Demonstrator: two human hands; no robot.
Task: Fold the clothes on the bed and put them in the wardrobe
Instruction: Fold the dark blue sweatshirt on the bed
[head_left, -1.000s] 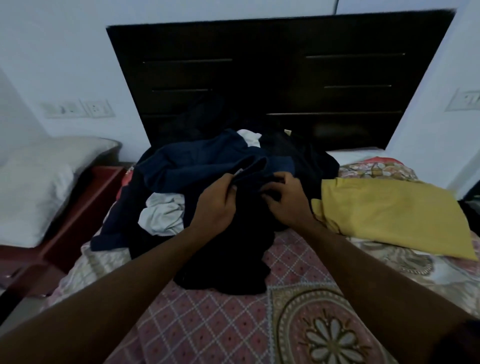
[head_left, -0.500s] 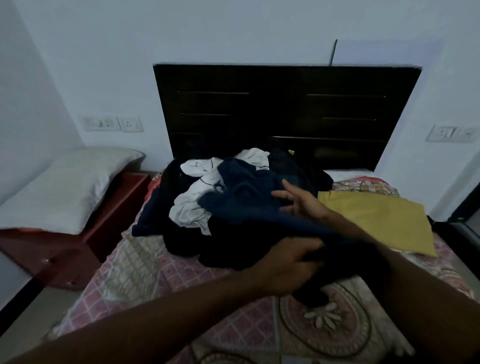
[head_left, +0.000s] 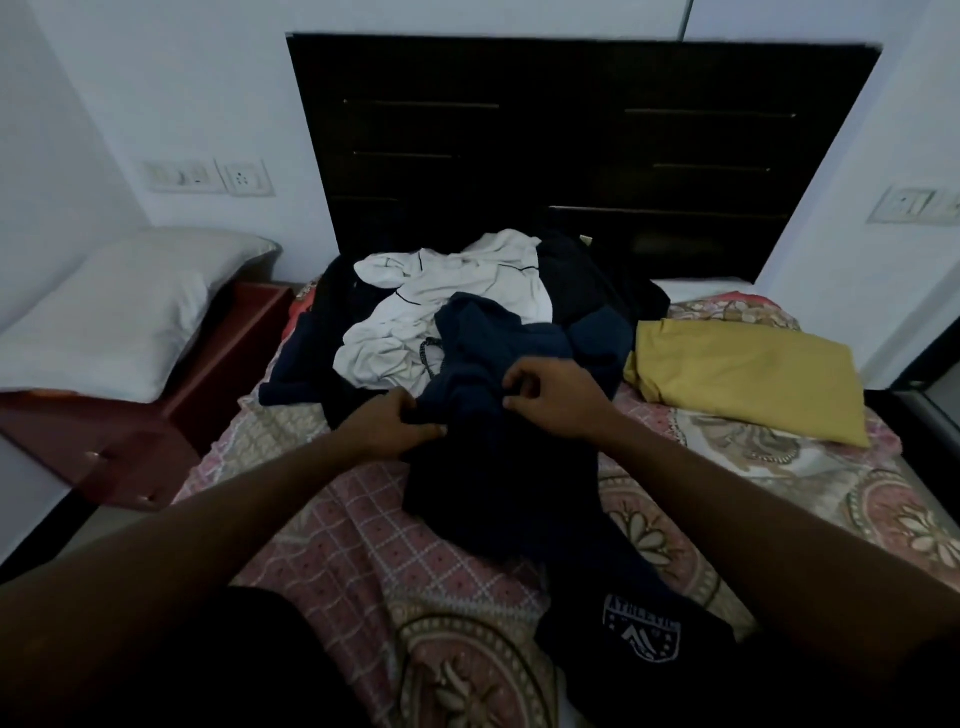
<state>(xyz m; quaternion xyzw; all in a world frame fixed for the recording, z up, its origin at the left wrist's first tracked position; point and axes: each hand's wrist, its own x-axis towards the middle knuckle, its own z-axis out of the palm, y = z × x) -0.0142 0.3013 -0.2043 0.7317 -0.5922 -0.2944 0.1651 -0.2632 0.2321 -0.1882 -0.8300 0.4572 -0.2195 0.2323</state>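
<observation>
A dark navy garment (head_left: 498, 483) hangs from both my hands over the patterned bedspread (head_left: 332, 551), its lower part trailing toward me. My left hand (head_left: 387, 428) pinches its left upper edge, and my right hand (head_left: 553, 397) grips the right upper edge. Behind them lies a heap of clothes: a crumpled white garment (head_left: 441, 306) with thin dark piping, blue cloth (head_left: 597, 332) and black cloth (head_left: 582, 275). A folded mustard-yellow garment (head_left: 748, 374) lies flat on the bed to the right.
A dark wooden headboard (head_left: 571, 145) stands against the white wall. Left of the bed, a red-brown bedside cabinet (head_left: 124, 441) carries a white pillow (head_left: 114, 312). Wall sockets (head_left: 208, 176) sit left, switches (head_left: 914, 205) right. Dark shorts with a printed logo (head_left: 641, 629) show near me.
My hands have come back together at the front of the heap and now hold the navy garment by its top edge; earlier the left hand held it lower while the right reached out.
</observation>
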